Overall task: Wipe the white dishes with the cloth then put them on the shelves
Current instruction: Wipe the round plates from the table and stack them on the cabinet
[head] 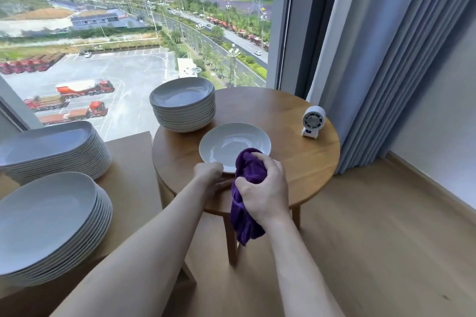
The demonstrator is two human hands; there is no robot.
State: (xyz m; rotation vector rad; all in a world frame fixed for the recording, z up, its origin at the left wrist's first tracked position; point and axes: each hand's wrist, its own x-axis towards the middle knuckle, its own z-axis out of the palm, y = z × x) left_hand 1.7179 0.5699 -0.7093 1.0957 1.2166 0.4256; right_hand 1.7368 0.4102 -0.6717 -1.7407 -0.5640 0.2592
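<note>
A single white dish (233, 143) lies on the round wooden table (296, 159), near its front edge. My left hand (209, 172) grips the dish's near rim with curled fingers. My right hand (262, 188) holds a bunched purple cloth (248, 170) at the dish's near right rim; the cloth's tail hangs down below the table edge. Behind the dish stands a stack of several white dishes (183, 104). Two more stacks of white dishes (51, 149) (49, 221) sit on the wooden shelf top (131, 175) at the left.
A small white fan (313, 122) stands at the table's right side. A large window is behind the table, grey curtains (381, 59) hang at the right. Wooden floor (386, 239) spreads to the right of the table.
</note>
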